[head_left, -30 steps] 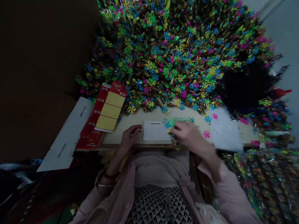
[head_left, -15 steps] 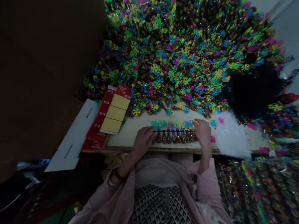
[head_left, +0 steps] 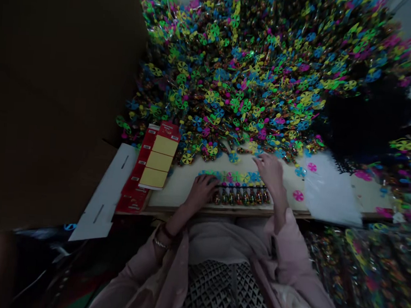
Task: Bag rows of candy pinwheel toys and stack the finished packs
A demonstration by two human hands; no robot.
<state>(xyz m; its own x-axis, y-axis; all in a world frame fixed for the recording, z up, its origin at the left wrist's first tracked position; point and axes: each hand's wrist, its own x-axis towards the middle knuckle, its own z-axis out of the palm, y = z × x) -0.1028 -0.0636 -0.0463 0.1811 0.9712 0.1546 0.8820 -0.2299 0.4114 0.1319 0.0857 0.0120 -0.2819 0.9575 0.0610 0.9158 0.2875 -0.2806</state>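
A row of small clear bottle-shaped toys filled with many-coloured bits hangs along a black strip on the table. Green, pink, yellow and blue pinwheel tops line its far side. My left hand is curled over the strip's left end, fingertips on it. Beyond the right end of the row, my right hand is lifted, thumb and fingers drawn together near a blue pinwheel at the pile's edge. Whatever small thing is between those fingertips is too dim to make out.
A big pile of the same toys covers the table's back. Red and yellow printed cards and a white slotted card lie left, beside a large brown carton. Clear plastic bags and black strips lie right.
My right hand has left the row's right end and moved up and slightly left toward the pile. My left hand stays at the left end. The view has shifted slightly.
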